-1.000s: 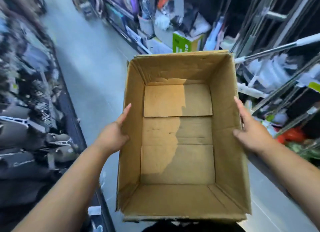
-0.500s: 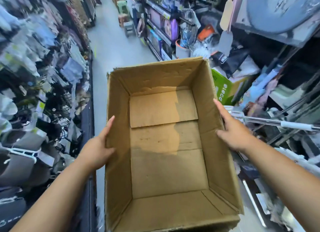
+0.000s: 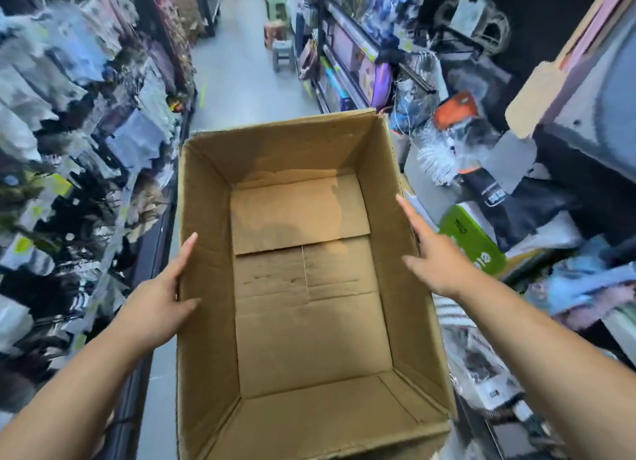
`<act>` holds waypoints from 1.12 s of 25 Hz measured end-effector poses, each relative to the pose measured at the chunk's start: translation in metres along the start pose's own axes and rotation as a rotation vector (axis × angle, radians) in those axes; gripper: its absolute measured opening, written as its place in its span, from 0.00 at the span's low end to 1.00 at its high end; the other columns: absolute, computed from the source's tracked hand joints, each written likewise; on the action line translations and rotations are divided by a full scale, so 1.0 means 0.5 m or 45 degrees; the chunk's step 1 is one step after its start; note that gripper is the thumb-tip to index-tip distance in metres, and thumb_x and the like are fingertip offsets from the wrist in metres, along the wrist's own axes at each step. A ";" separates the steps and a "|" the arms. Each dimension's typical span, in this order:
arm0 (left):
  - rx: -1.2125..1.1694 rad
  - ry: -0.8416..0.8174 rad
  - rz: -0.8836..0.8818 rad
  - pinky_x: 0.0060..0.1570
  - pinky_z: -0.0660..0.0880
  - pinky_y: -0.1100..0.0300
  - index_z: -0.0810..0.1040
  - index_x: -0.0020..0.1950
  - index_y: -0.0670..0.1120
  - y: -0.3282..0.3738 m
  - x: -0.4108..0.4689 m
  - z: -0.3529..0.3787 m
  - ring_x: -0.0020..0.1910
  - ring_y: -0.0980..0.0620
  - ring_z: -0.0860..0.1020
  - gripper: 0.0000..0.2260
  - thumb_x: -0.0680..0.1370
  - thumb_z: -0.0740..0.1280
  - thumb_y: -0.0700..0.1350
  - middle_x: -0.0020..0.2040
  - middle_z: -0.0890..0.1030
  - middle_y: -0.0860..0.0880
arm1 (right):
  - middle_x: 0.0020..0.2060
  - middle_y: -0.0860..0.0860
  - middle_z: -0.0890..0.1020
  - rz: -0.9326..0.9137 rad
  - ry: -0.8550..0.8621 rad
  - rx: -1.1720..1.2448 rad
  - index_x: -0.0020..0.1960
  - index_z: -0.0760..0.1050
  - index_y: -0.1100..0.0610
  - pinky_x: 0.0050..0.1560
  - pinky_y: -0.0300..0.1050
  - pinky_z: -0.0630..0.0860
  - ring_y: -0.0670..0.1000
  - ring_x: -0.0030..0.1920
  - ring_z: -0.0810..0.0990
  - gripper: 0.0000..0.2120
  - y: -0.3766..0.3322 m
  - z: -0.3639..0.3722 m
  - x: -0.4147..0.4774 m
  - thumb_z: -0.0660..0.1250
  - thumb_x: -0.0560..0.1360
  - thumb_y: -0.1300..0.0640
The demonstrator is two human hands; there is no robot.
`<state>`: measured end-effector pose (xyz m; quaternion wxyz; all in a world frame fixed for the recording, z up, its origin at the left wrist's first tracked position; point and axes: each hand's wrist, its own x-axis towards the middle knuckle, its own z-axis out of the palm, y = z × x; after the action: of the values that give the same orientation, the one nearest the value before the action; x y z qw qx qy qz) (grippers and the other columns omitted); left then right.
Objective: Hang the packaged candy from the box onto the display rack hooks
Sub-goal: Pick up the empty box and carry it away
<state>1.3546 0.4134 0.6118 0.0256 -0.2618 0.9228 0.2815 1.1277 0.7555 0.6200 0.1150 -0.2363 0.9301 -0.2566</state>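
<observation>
An open brown cardboard box (image 3: 206,322) fills the middle of the view, held up in front of me over a shop aisle. Its inside is bare: only the bottom flaps show, no candy packages. My left hand (image 3: 161,301) presses flat against the box's left outer wall, thumb hooked over the rim. My right hand (image 3: 437,260) presses against the right outer wall with fingers stretched forward. Together the two hands clamp the box between them.
A grey aisle floor (image 3: 241,74) runs ahead between crowded racks. Hanging goods (image 3: 69,132) line the left side. Shelves with boxes, bags and a green carton (image 3: 471,239) crowd the right. Small plastic stools (image 3: 280,43) stand far down the aisle.
The view has swung up and left along the aisle while both hands kept the box. The green carton and the right shelves now sit lower right; the far aisle has come into view.
</observation>
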 end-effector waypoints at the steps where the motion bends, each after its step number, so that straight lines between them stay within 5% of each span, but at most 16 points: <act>1: -0.018 0.012 0.003 0.37 0.76 0.60 0.42 0.75 0.73 -0.008 0.069 0.000 0.40 0.56 0.79 0.46 0.77 0.71 0.40 0.54 0.80 0.52 | 0.24 0.51 0.62 -0.022 0.013 -0.002 0.70 0.39 0.22 0.30 0.47 0.67 0.53 0.26 0.67 0.48 0.000 0.006 0.065 0.64 0.75 0.63; 7: -0.022 -0.010 -0.009 0.46 0.81 0.48 0.42 0.72 0.79 -0.030 0.428 -0.037 0.41 0.48 0.82 0.48 0.76 0.72 0.41 0.53 0.83 0.44 | 0.33 0.60 0.77 0.016 0.033 0.013 0.62 0.36 0.15 0.43 0.57 0.78 0.55 0.31 0.74 0.52 -0.022 0.037 0.398 0.64 0.74 0.64; 10: 0.014 -0.036 0.018 0.44 0.80 0.48 0.41 0.71 0.79 -0.032 0.613 -0.091 0.39 0.45 0.82 0.49 0.75 0.73 0.41 0.47 0.82 0.42 | 0.59 0.69 0.78 0.021 0.042 0.067 0.69 0.39 0.20 0.55 0.66 0.77 0.68 0.55 0.80 0.52 -0.032 0.042 0.573 0.65 0.73 0.65; 11: 0.037 -0.046 0.027 0.43 0.80 0.49 0.41 0.71 0.79 -0.030 0.673 -0.107 0.38 0.45 0.82 0.49 0.75 0.73 0.41 0.45 0.82 0.42 | 0.59 0.69 0.77 0.022 0.043 0.088 0.70 0.39 0.21 0.54 0.66 0.77 0.68 0.55 0.80 0.52 -0.036 0.042 0.626 0.65 0.73 0.66; 14: 0.055 -0.044 0.020 0.39 0.78 0.52 0.40 0.70 0.80 -0.015 0.844 -0.135 0.33 0.46 0.80 0.49 0.75 0.72 0.41 0.43 0.81 0.40 | 0.50 0.69 0.80 0.073 0.048 0.133 0.70 0.40 0.21 0.48 0.63 0.78 0.65 0.43 0.81 0.51 -0.036 0.034 0.796 0.65 0.73 0.65; 18: 0.011 -0.047 -0.010 0.33 0.75 0.55 0.39 0.71 0.79 0.011 1.075 -0.136 0.32 0.44 0.79 0.49 0.76 0.71 0.41 0.47 0.83 0.34 | 0.57 0.70 0.78 0.058 0.023 0.154 0.69 0.40 0.20 0.54 0.64 0.78 0.68 0.51 0.81 0.51 -0.012 0.027 1.050 0.65 0.72 0.65; 20: 0.005 -0.036 -0.050 0.35 0.75 0.55 0.38 0.70 0.80 0.028 1.203 -0.140 0.33 0.45 0.80 0.49 0.76 0.71 0.41 0.47 0.83 0.36 | 0.44 0.67 0.81 0.016 -0.017 0.095 0.68 0.38 0.19 0.47 0.57 0.78 0.65 0.41 0.81 0.52 -0.005 0.014 1.205 0.65 0.73 0.64; 22: -0.007 -0.030 -0.092 0.35 0.75 0.57 0.39 0.71 0.78 0.056 1.313 -0.154 0.35 0.46 0.81 0.48 0.76 0.70 0.40 0.45 0.83 0.39 | 0.30 0.62 0.74 0.003 -0.039 0.050 0.66 0.35 0.18 0.36 0.49 0.73 0.59 0.30 0.73 0.52 -0.007 -0.009 1.341 0.65 0.74 0.63; 28: -0.091 -0.018 -0.191 0.38 0.77 0.54 0.42 0.74 0.76 0.086 1.633 -0.205 0.39 0.41 0.81 0.47 0.76 0.70 0.40 0.49 0.83 0.33 | 0.29 0.56 0.69 0.023 -0.128 -0.026 0.71 0.37 0.23 0.34 0.47 0.71 0.54 0.28 0.70 0.50 -0.033 -0.058 1.718 0.66 0.75 0.62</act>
<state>0.6399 0.0064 0.5606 0.0438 -0.3290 0.8898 0.3133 0.3840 0.3272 0.5737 0.1615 -0.2415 0.9279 -0.2337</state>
